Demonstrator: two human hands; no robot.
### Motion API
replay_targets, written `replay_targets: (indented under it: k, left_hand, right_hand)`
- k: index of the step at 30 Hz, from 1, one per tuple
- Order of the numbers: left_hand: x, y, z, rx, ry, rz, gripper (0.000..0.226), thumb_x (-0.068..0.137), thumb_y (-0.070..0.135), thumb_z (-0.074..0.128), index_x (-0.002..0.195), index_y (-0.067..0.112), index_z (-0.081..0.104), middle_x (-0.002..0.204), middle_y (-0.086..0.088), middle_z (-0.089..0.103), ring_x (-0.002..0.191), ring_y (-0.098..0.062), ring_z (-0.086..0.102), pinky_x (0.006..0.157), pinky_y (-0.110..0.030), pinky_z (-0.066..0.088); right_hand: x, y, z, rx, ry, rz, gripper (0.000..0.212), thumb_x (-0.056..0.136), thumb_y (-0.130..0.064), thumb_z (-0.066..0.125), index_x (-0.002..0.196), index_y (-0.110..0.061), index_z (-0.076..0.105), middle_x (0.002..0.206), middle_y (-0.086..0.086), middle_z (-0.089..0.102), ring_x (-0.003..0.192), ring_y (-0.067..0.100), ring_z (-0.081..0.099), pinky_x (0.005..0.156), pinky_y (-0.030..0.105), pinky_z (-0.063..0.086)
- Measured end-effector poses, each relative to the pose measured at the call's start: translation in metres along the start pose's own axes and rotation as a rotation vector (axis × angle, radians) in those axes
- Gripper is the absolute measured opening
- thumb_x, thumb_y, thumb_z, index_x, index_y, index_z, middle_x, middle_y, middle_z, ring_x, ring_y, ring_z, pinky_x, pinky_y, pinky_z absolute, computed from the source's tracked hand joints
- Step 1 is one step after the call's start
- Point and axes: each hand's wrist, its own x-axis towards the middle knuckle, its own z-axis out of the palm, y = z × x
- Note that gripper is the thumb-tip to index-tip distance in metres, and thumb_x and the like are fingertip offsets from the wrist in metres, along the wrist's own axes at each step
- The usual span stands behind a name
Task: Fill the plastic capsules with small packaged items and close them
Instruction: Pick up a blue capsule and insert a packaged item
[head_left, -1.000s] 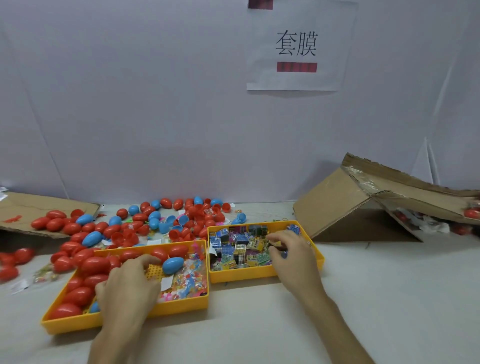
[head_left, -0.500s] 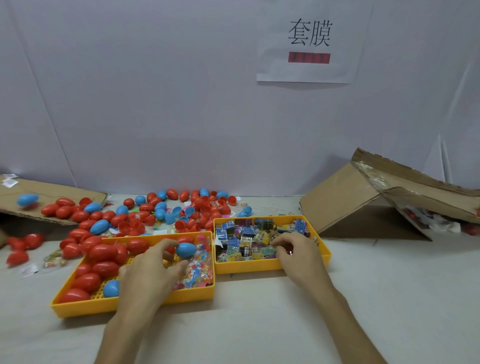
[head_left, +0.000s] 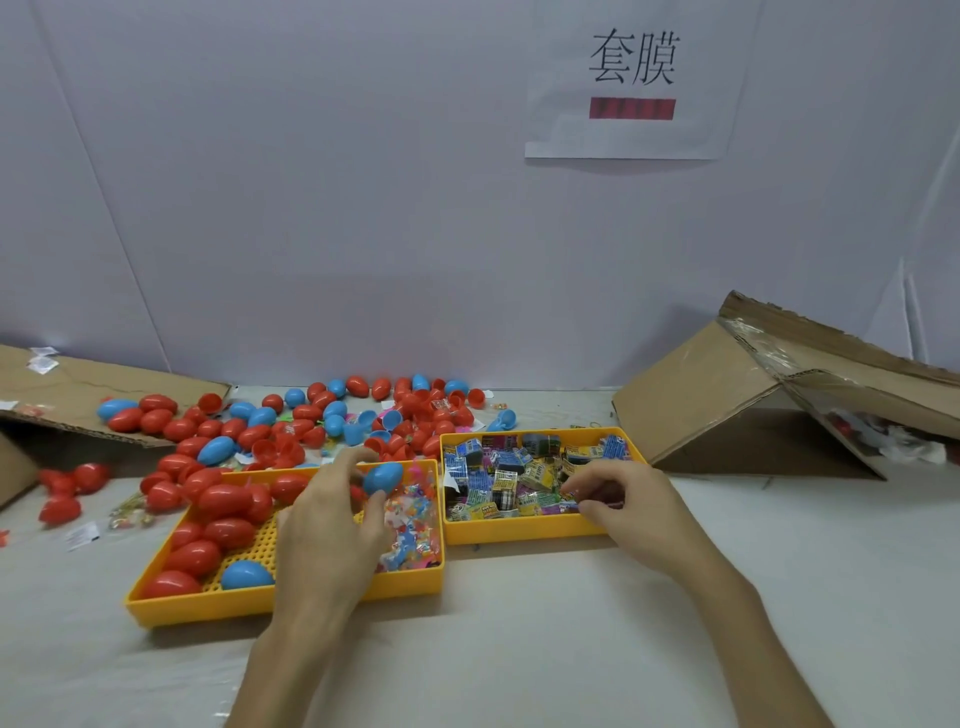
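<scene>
The left hand (head_left: 332, 525) reaches into the larger yellow tray (head_left: 285, 605) near the front edge of the surface (head_left: 519, 649). Its fingers (head_left: 349, 458) are curled around a blue capsule (head_left: 383, 478) at the tray's far side and appear to be grasping it. The capsule looks closed, both halves together. Red capsules (head_left: 223, 499) fill the tray's left part, and bagged trinkets (head_left: 410, 519) lie in its right part.

The right hand (head_left: 634, 509) is in the smaller yellow tray (head_left: 519, 530), which touches the larger one on the right. Its fingers are bent down among the small packets (head_left: 498, 483). Whether they have one pinched cannot be told, because the fingertips are buried in the pile.

More capsules (head_left: 363, 415), whole ones and loose halves, are scattered toward the back edge. A tipped cardboard box (head_left: 727, 405) sits toward the right edge.

The likely trouble is the capsule itself. It is smooth and rounded and held by only a few fingertips, so it could squirt free on the lift, drop among the trinkets or roll off into the back pile. It probably needs both hands to pull apart, so a packet held loosely in the right hand could fall during that. The crowded packets also invite picking up two at once. A packet corner caught in the seam would keep the halves from snapping shut.
</scene>
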Motion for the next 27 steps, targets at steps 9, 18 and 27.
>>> replay_targets:
  k: [9, 18, 27]
  left_hand:
    - [-0.007, 0.013, 0.010, -0.375, -0.069, 0.132, 0.029, 0.108, 0.031, 0.037, 0.088, 0.035, 0.058, 0.066, 0.002, 0.057, 0.062, -0.010, 0.055, 0.050, -0.023, 0.041]
    - [-0.017, 0.024, 0.017, -0.393, -0.116, 0.197, 0.032, 0.100, 0.019, 0.059, 0.125, 0.039, 0.054, 0.090, 0.015, 0.060, 0.075, -0.004, 0.063, 0.056, -0.015, 0.050]
    - [-0.018, 0.021, 0.020, -0.314, -0.184, 0.238, 0.038, 0.101, 0.021, 0.057, 0.137, 0.032, 0.054, 0.092, 0.016, 0.062, 0.075, -0.009, 0.062, 0.060, -0.019, 0.052]
  right_hand:
    - [0.002, -0.002, 0.013, 0.059, 0.284, -0.136, 0.032, 0.085, 0.002, 0.074, 0.080, -0.030, 0.071, 0.080, -0.019, 0.071, 0.080, -0.007, 0.065, 0.068, 0.004, 0.045]
    - [0.002, 0.001, 0.021, 0.095, 0.545, -0.188, 0.028, 0.083, 0.001, 0.076, 0.076, -0.025, 0.068, 0.077, -0.018, 0.069, 0.073, 0.005, 0.066, 0.066, 0.008, 0.046]
    - [0.006, 0.008, 0.022, 0.125, 0.606, -0.150, 0.031, 0.085, 0.001, 0.076, 0.077, -0.029, 0.070, 0.075, -0.018, 0.071, 0.072, 0.000, 0.070, 0.065, 0.009, 0.051]
